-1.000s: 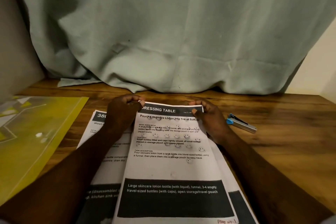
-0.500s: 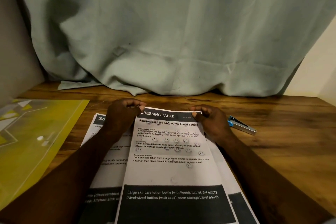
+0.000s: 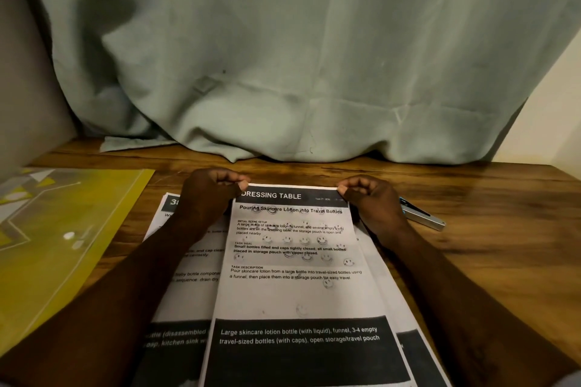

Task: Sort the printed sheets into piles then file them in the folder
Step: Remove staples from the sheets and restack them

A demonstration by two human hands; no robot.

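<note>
- watching from over here, how far along is the sorting getting?
- early, i'd judge. the left hand (image 3: 207, 195) and right hand (image 3: 371, 201) are each pinching a far corner of the top sheet (image 3: 292, 292), fingers curled over its edge. that sheet is lying in the middle of the desk (image 3: 487, 245), over other printed pages.
- are piles forming?
- a second sheet (image 3: 185, 298) is showing at its left, partly under it and the left arm. whether that is making a separate pile, i cannot tell.
- and the filing?
- not beginning yet, it seems. the yellow folder (image 3: 72, 245) is lying flat at the left, apart from the papers, and no printed sheet is showing in it. a stapler (image 3: 421, 217) is sitting just behind the right hand.
</note>
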